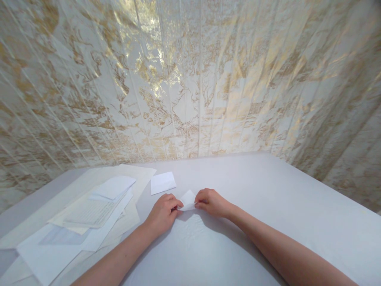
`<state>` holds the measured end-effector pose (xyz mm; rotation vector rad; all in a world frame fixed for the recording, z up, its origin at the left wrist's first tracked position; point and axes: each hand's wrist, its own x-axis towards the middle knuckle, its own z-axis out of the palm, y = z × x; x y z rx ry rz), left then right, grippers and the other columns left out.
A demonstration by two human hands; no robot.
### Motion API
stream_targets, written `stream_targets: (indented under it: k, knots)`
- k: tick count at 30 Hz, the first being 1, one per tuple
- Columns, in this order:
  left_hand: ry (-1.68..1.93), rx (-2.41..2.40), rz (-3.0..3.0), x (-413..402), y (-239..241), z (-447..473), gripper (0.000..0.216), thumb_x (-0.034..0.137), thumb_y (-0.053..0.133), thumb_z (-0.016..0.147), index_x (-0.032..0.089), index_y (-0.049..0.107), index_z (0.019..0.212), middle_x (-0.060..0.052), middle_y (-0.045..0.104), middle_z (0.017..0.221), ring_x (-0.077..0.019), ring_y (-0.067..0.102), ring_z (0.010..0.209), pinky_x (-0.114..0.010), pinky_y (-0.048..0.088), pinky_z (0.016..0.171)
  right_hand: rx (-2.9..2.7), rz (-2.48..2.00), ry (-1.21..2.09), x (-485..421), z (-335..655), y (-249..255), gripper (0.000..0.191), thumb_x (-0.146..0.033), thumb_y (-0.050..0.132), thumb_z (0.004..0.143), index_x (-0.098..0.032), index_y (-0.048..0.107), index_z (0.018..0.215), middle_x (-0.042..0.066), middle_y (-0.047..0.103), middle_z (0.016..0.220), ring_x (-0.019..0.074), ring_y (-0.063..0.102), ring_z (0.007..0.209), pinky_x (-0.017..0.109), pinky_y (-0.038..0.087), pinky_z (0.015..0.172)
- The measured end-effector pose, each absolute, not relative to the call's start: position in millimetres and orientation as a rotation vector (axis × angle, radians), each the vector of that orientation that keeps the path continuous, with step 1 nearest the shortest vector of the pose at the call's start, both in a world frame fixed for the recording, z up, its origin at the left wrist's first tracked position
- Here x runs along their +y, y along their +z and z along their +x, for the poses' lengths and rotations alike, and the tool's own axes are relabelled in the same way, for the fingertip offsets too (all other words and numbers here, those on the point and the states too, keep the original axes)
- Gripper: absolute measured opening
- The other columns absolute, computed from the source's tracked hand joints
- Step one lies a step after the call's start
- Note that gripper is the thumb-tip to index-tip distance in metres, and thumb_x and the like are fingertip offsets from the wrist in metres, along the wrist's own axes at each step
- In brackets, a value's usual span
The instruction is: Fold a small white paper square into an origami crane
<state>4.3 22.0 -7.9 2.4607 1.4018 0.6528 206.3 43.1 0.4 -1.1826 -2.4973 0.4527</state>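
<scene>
Between my two hands is a small folded piece of white paper (188,200), with a pointed corner facing away from me. My left hand (165,212) pinches its left end between thumb and fingers. At the right end, my right hand (212,202) grips it the same way. The paper is just above or on the pale table; I cannot tell which. Behind my left hand lies a white folded paper square (163,182), flat on the table and apart from both hands.
To the left, a loose pile of papers (92,208) spreads over the table (256,182), some sheets printed or written on. Along the back and right hangs a white curtain (190,87) with a gold pattern, meeting the table's far edge.
</scene>
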Motion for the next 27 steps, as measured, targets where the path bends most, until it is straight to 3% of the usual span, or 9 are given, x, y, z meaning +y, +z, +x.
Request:
stream_targets:
  k: [5,10,14,21,27]
  knots:
    - [0.680,1.300,2.697,21.0,-10.4,1.6,0.027,0.002,0.049,0.070,0.021,0.068,0.070,-0.004,0.059,0.069,-0.0179,0.051,0.072,-0.031,0.037,0.067,-2.495,-1.139,0.412,37.7,207.6,-1.4,0.019,-0.016,0.063,0.068,-0.024,0.069,0.084,0.004,0.066,0.087,0.0193,0.057,0.085,0.030,0.040,0.076]
    - [0.528,1.403,2.642,20.3,-2.2,2.9,0.019,0.011,0.052,0.073,0.018,0.065,0.062,-0.004,0.059,0.068,-0.0184,0.051,0.074,-0.031,0.036,0.070,-2.520,-1.135,0.477,41.9,208.6,-2.8,0.021,-0.005,0.057,0.070,-0.021,0.070,0.075,0.002,0.068,0.083,0.0159,0.059,0.082,0.025,0.040,0.073]
    - [0.453,1.569,2.333,24.4,2.1,4.5,0.018,0.020,0.052,0.074,0.016,0.062,0.059,-0.002,0.059,0.066,-0.0159,0.053,0.072,-0.027,0.037,0.068,-2.565,-1.296,0.476,43.7,207.2,4.4,0.008,-0.016,0.060,0.071,-0.017,0.068,0.069,0.004,0.066,0.079,0.0164,0.057,0.080,0.023,0.038,0.068]
    - [0.421,1.736,2.264,27.6,-2.0,7.7,0.025,0.028,0.047,0.076,0.016,0.059,0.057,-0.003,0.058,0.065,-0.0168,0.053,0.071,-0.027,0.036,0.067,-2.381,-1.557,0.327,33.0,193.7,2.7,0.033,-0.029,0.041,0.086,-0.016,0.066,0.069,0.006,0.065,0.079,0.0155,0.055,0.077,0.026,0.034,0.069]
    - [0.385,1.854,2.328,26.5,-5.9,10.0,0.023,0.030,0.049,0.075,0.017,0.060,0.059,-0.005,0.058,0.073,-0.0190,0.053,0.075,-0.029,0.037,0.071,-2.331,-1.654,0.184,32.6,188.9,-8.1,0.034,-0.036,0.042,0.085,-0.017,0.067,0.071,0.008,0.064,0.081,0.0188,0.053,0.080,0.028,0.033,0.070]
